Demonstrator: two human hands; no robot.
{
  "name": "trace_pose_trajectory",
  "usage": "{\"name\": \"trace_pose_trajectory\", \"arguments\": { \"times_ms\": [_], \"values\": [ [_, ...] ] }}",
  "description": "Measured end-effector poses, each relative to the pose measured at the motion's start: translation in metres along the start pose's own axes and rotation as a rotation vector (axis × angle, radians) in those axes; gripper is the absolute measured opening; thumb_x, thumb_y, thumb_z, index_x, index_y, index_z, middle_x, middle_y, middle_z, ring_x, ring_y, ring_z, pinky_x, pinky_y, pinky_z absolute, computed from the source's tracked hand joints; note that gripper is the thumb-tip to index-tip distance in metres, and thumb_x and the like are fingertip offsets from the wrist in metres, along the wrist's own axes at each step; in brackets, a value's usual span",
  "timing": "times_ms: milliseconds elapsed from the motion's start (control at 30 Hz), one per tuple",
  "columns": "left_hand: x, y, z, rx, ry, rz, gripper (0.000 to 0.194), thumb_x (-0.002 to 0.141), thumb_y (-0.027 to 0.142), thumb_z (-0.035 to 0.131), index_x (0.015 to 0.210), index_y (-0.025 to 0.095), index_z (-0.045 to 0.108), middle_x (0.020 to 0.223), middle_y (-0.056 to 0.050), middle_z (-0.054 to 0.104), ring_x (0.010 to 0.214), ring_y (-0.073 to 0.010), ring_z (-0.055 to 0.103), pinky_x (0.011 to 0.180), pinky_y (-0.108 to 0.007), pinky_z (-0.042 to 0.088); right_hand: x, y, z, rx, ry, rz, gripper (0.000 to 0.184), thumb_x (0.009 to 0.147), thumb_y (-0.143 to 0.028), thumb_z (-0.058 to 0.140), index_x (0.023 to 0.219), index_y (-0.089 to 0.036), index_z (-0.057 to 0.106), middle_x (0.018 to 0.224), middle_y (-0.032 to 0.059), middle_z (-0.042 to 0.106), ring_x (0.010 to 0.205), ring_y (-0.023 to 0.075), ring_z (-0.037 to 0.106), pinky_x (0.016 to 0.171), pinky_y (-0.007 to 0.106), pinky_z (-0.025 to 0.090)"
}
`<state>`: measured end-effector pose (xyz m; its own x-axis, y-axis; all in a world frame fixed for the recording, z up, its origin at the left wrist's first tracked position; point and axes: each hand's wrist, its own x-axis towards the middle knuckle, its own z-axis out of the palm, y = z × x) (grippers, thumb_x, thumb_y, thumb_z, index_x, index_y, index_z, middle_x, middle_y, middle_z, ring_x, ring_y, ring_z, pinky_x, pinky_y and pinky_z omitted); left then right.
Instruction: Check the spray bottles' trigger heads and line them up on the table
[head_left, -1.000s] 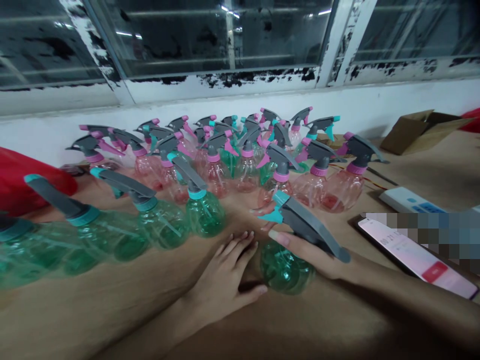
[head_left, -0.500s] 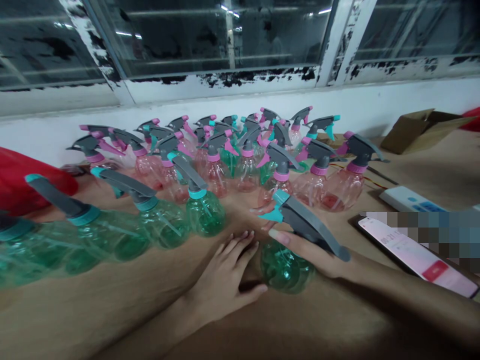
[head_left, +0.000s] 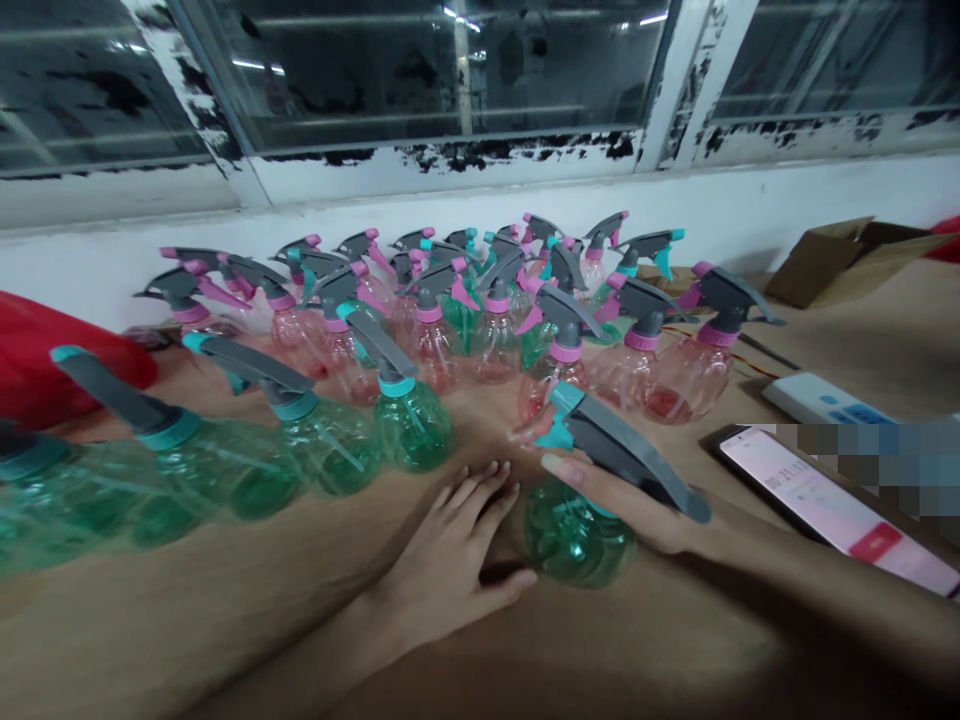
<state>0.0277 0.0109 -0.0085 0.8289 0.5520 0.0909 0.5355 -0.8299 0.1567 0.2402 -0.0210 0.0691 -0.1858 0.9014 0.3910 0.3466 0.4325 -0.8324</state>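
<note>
A green spray bottle with a grey and teal trigger head stands on the brown table in front of me. My right hand is wrapped round the neck under that head. My left hand lies beside the bottle's left side, fingers stretched out and its thumb touching the base. Behind stand several more green bottles and pink bottles, all with trigger heads fitted.
A phone with a lit screen lies at the right, a white remote-like device behind it. An open cardboard box sits at the far right by the wall. Something red lies at the left. Windows run along the back.
Almost nothing moved. The view shifted slightly and the bottle in my right hand sits a touch further right.
</note>
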Motion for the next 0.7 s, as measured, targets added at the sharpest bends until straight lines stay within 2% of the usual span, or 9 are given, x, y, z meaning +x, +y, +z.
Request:
{"name": "trace_pose_trajectory", "arguments": {
  "times_ms": [133,333,700],
  "values": [
    [0.0,0.0,-0.001,-0.025,0.01,-0.002,0.073,0.085,0.056,0.055,0.139,0.011,0.037,0.143,-0.015,0.04,0.134,-0.0324,0.03,0.107,-0.051,0.029,-0.001,-0.002,-0.003,-0.071,0.021,-0.008,0.018,0.086,-0.039,0.054,0.083,-0.023,0.061,0.076,0.001,0.067,0.069,0.0163,0.065,0.059,0.029,0.051],
    [0.002,0.0,-0.003,-0.026,-0.007,-0.004,0.073,0.085,0.056,0.054,0.139,0.01,0.037,0.144,-0.016,0.038,0.134,-0.0321,0.03,0.107,-0.05,0.028,-0.005,0.008,0.001,-0.001,0.044,-0.028,0.029,0.086,-0.039,0.056,0.111,-0.024,0.061,0.103,0.0016,0.07,0.087,0.0178,0.067,0.079,0.031,0.054],
    [0.001,0.0,-0.002,-0.019,0.004,0.005,0.071,0.086,0.055,0.054,0.139,0.011,0.037,0.145,-0.016,0.037,0.134,-0.0322,0.03,0.107,-0.05,0.028,-0.002,0.005,0.002,0.05,0.038,0.015,0.027,0.083,-0.031,0.057,0.109,-0.023,0.062,0.102,0.0017,0.069,0.078,0.0157,0.068,0.071,0.028,0.056]
  ]
}}
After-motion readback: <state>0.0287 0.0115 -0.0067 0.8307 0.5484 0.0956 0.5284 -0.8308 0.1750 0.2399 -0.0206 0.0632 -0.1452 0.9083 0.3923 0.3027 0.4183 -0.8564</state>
